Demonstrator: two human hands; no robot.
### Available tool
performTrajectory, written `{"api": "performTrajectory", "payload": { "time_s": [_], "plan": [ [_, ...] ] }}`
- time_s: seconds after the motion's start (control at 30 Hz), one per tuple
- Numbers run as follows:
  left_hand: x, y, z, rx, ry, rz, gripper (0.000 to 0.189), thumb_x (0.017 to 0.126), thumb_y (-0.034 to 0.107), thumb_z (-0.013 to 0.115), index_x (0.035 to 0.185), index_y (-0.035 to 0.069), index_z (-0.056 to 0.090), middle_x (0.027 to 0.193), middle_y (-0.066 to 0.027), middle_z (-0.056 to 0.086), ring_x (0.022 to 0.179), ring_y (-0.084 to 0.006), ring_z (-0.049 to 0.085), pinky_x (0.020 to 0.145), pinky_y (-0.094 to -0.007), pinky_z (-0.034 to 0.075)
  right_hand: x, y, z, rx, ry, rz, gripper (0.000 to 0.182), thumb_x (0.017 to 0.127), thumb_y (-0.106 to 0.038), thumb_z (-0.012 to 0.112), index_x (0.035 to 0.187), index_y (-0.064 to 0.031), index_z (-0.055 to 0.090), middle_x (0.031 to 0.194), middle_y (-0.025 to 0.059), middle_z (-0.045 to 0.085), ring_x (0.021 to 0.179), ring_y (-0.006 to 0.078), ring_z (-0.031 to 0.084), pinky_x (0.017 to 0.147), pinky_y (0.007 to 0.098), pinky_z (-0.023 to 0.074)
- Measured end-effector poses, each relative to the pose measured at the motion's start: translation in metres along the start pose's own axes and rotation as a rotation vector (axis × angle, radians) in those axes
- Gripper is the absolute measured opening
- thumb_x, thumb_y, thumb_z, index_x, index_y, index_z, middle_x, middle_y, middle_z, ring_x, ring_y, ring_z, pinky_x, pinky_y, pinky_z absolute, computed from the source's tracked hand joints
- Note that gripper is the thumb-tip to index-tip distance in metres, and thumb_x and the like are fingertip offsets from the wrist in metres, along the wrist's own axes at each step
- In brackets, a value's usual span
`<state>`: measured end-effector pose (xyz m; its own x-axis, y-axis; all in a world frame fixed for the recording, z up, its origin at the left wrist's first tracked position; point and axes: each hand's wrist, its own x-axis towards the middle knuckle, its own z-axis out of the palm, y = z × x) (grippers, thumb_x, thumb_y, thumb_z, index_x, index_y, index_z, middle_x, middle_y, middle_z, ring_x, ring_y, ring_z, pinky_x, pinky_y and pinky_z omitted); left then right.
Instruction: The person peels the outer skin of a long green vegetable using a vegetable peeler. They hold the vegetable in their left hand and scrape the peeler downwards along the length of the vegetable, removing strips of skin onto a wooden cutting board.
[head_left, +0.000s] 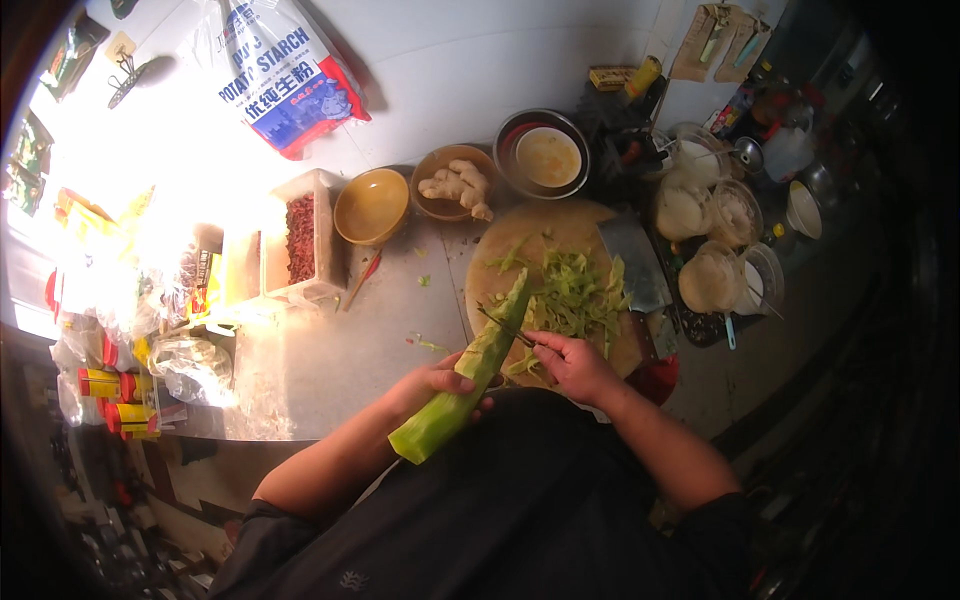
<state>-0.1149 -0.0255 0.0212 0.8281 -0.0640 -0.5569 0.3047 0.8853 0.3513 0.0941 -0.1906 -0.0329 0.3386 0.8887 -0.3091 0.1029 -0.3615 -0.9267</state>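
Observation:
A long, partly peeled celtuce stem (442, 420) slants across the front of my body, its thick cut end towards me. My left hand (442, 384) is wrapped around its middle, with the thumb on top. In my right hand (576, 369) is a peeler (504, 322), which lies across the stem near its narrow far end. Below it, green peelings (574, 289) are heaped on a round chopping board (551, 217). A broad cleaver (636, 262) rests at the board's right side, blade flat.
Behind the board stand a metal basin (504, 135), a bowl of ginger (461, 184) and a yellow bowl (373, 206). Dried red chillies (301, 240) fill a plastic box to the left. Several seasoning tubs (712, 277) crowd a tray at right. A starch bag (289, 90) hangs on the wall.

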Motion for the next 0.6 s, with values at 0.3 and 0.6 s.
{"api": "performTrajectory", "payload": {
  "time_s": [0.3, 0.6],
  "plan": [
    [-0.016, 0.006, 0.010, 0.080, 0.027, -0.084, 0.074, 0.082, 0.009, 0.064, 0.149, 0.010, 0.032, 0.117, -0.0150, 0.060, 0.090, -0.0233, 0.065, 0.072, -0.0353, 0.060, -0.015, -0.046, 0.013, -0.078, 0.015, -0.197, 0.033, 0.099, -0.019, 0.061, 0.129, -0.0038, 0.064, 0.100, 0.0095, 0.073, 0.084, 0.0142, 0.065, 0.077, 0.0279, 0.0521],
    [-0.022, 0.002, 0.042, 0.231, -0.041, 0.079, 0.075, 0.070, 0.010, 0.068, 0.139, 0.005, 0.040, 0.101, -0.0144, 0.056, 0.072, -0.0268, 0.063, 0.058, -0.0365, 0.056, -0.012, -0.007, -0.018, -0.188, 0.140, -0.110, 0.031, 0.100, -0.019, 0.060, 0.126, -0.0019, 0.065, 0.108, 0.0139, 0.073, 0.096, 0.0191, 0.069, 0.086, 0.0290, 0.0515]
  ]
}}
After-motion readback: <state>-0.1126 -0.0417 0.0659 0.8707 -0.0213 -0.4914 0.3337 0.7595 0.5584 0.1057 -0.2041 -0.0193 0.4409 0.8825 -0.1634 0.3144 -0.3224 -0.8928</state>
